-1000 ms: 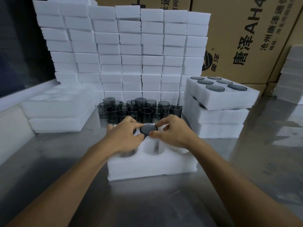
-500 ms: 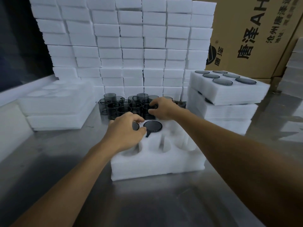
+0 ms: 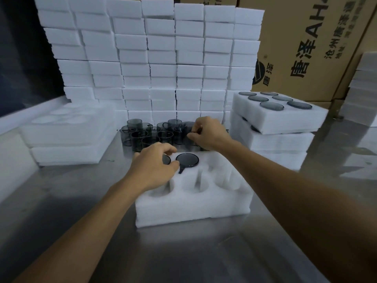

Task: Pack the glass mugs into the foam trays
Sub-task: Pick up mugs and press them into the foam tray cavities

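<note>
A white foam tray [image 3: 191, 209] with round pockets lies in front of me on the steel table. One dark glass mug [image 3: 187, 159] sits bottom-up in its back middle pocket, and a second mug [image 3: 166, 159] shows partly under my left hand. My left hand [image 3: 155, 166] rests on the tray's back left corner with fingers curled over that mug. Behind the tray stands a cluster of several smoky glass mugs [image 3: 146, 135]. My right hand [image 3: 208, 132] reaches into the cluster and pinches one mug [image 3: 188, 129] at its rim.
A wall of stacked white foam blocks [image 3: 151, 58] rises behind the mugs. Filled trays [image 3: 275, 123] are piled at the right, empty trays [image 3: 67, 137] at the left. Cardboard boxes [image 3: 306, 48] stand at the back right. Bare steel table [image 3: 183, 252] lies near me.
My right hand left the mug in the tray's middle pocket and moved back into the mug cluster, where it now pinches a mug. My left hand stayed on the tray.
</note>
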